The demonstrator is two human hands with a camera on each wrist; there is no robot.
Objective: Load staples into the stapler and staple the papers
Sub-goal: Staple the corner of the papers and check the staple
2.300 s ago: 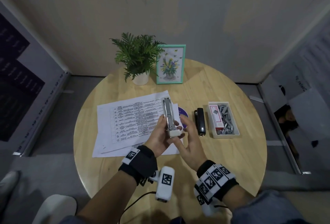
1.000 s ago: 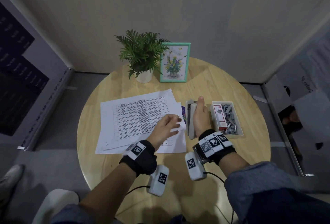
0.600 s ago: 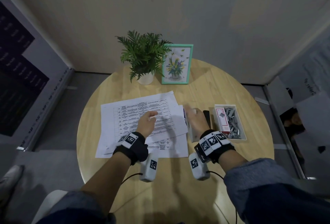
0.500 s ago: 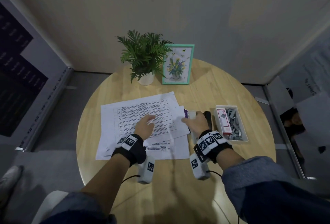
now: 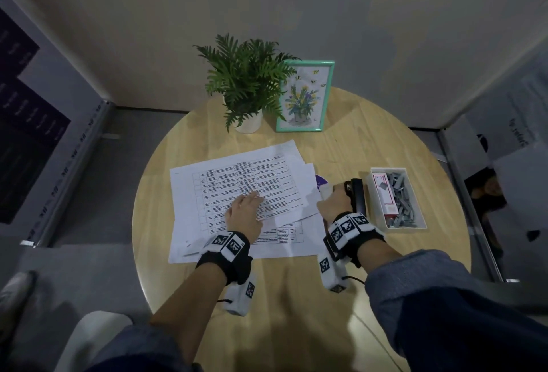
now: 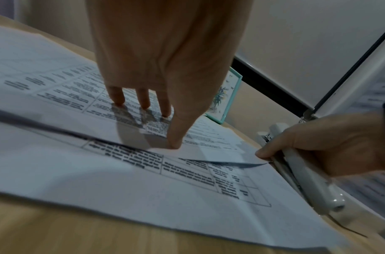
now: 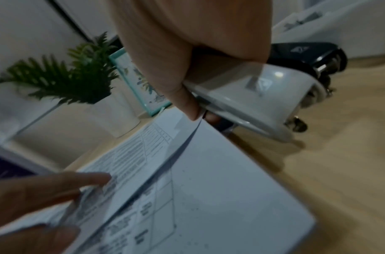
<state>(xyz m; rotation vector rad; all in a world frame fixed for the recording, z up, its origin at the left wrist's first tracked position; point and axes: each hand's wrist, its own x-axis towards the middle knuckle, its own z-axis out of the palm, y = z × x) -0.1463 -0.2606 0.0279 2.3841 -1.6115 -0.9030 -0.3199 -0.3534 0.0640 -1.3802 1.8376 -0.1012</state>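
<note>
Several printed papers [image 5: 237,182] lie overlapping on the round wooden table [image 5: 370,140]. My left hand [image 5: 252,198] presses flat on the top sheet with straight fingers [image 6: 143,101]. My right hand [image 5: 332,202] grips the white stapler [image 6: 306,175] at the right edge of the papers [image 6: 187,189]. In the right wrist view the thumb [image 7: 187,103] lies along the stapler [image 7: 252,89], touching a lifted sheet corner [image 7: 193,130]. Whether paper sits inside the stapler's mouth I cannot tell.
A black stapler [image 5: 357,195] lies just right of my right hand. Beyond it is a white tray [image 5: 415,202] with loose staples and a staple box [image 5: 385,193]. A potted plant [image 5: 246,81] and a framed picture [image 5: 302,96] stand at the back.
My left hand let go of the white stapler and came down flat on the papers. My right hand took the stapler and lowered it to the papers' right edge.
</note>
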